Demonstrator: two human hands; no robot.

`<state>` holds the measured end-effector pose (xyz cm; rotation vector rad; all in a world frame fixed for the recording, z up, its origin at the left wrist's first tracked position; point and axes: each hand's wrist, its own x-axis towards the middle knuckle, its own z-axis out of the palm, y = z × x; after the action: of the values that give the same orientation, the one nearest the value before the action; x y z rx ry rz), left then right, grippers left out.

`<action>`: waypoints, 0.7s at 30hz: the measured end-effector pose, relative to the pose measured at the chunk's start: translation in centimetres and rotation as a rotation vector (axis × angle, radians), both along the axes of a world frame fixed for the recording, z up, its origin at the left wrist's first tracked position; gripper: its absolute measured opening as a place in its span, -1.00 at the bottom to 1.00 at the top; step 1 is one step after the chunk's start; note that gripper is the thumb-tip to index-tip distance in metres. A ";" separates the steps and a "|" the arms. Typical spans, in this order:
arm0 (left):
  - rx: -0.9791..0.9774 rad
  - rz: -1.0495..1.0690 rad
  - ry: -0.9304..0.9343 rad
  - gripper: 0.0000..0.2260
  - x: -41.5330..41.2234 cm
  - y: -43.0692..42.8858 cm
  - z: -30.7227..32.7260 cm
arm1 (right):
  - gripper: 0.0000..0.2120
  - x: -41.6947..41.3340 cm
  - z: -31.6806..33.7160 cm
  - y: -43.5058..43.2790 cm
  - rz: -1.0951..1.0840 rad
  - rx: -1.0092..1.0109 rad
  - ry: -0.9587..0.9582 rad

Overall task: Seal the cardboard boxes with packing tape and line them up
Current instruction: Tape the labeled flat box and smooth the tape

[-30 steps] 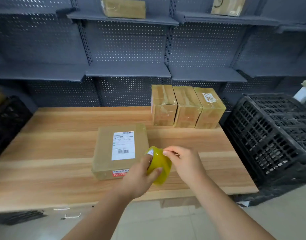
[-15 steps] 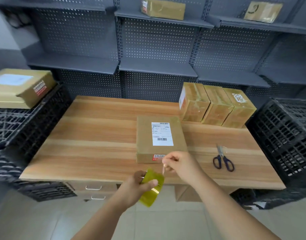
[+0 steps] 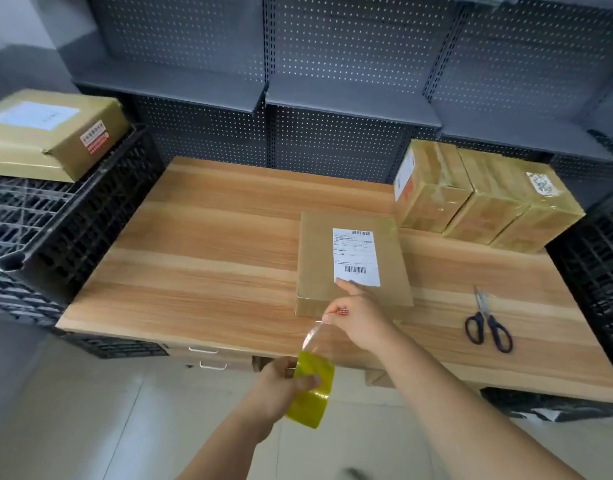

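Head view, the only one on offer: the left hand [image 3: 277, 386] is curled round the yellow tape roll [image 3: 312, 389], holding it low, out past the near edge of the table [image 3: 201, 265]. A clear tape strip [image 3: 312, 336] runs from the roll up and away to the right hand [image 3: 358, 318], which pinches the free end between thumb and finger, another finger reaching out toward the white label [image 3: 356, 256]. Here's what matters: the flat box [image 3: 319, 251] lies straight beyond that right hand, its near edge right at the knuckles, its long axis running away from the person. So the right hand is clearly the closer of the two, and the strip already points along the box's length. I'd judge the next move is to carry the end forward over the near edge and lay it down. Three sealed boxes [image 3: 485, 195] stand in a row at the far right corner, touching side by side. Scissors [image 3: 487, 323] lie to the right, well apart from both hands.
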<state>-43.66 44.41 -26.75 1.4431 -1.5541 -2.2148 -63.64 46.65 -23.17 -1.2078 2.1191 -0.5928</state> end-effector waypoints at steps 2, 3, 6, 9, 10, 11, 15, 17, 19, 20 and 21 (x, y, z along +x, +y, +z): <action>0.013 0.032 -0.008 -0.59 -0.4 0.0 -0.7 | -0.82 -0.9 -0.8 -1.2 0.123 0.077 0.072; 0.025 0.051 -0.007 -0.62 -0.6 0.2 -1.1 | -0.82 -1.2 -1.3 -1.7 0.165 0.113 0.085; 0.074 0.100 0.002 -0.56 -0.9 1.1 -2.0 | -0.77 -1.3 -3.1 -2.7 0.207 0.178 0.109; 0.087 0.105 -0.014 -0.51 -0.6 2.3 -2.9 | -0.73 -0.9 -4.5 -1.8 0.169 0.206 0.149; 0.085 0.095 -0.020 -0.51 -0.5 2.8 -2.9 | -0.72 -0.8 -4.5 -1.0 0.147 0.211 0.138; 0.083 0.074 -0.023 -0.51 -0.4 3.1 -3.0 | -0.73 -0.8 -4.3 -0.1 0.131 0.213 0.125; 0.071 -0.015 -0.020 -0.52 -0.2 4.9 -3.3 | -0.88 -0.9 -3.1 3.8 0.129 0.186 0.114; 0.066 -0.041 -0.021 -0.53 -0.2 5.6 -3.4 | -0.89 -1.0 -2.7 5.3 0.111 0.147 0.096; 0.062 -0.046 -0.001 -0.55 -0.3 6.0 -3.3 | -0.89 -0.6 -2.0 5.7 0.099 0.083 0.065; 0.058 -0.036 0.010 -0.60 -0.2 6.1 -3.2 | -0.89 -0.2 -1.5 5.5 0.091 0.047 0.041; 0.048 -0.022 0.015 -0.67 -0.1 6.0 -3.1 | -0.90 0.2 -0.8 5.2 0.071 0.015 0.008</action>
<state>-43.76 50.41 -29.83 1.4252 -1.5294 -2.2848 -63.41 51.90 -23.96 -1.2728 2.0743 -0.5406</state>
